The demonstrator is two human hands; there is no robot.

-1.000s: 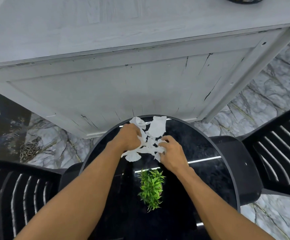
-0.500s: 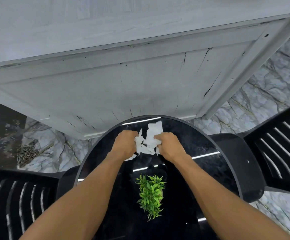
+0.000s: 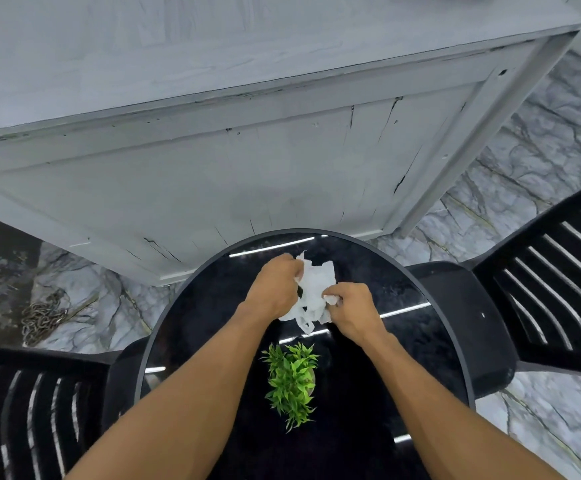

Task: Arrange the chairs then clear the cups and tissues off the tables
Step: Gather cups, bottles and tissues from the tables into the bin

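Observation:
A bunch of crumpled white tissues (image 3: 315,292) lies gathered at the far side of a round black glossy table (image 3: 420,341). My left hand (image 3: 277,287) grips the bunch from the left and my right hand (image 3: 353,311) pinches it from the right. The tissues are held between both hands just above the tabletop. One black slatted chair (image 3: 556,289) stands at the table's right, another black chair (image 3: 32,410) at its left, both pushed in close. No cup is in view.
A small green plant (image 3: 291,379) stands on the table between my forearms. A large grey-white wooden counter (image 3: 213,150) rises just beyond the table. A coil of chain (image 3: 41,318) lies on the marble floor to the left.
The spread tissues have been drawn together between my hands into a tighter bunch. My right hand has shifted slightly back and to the right.

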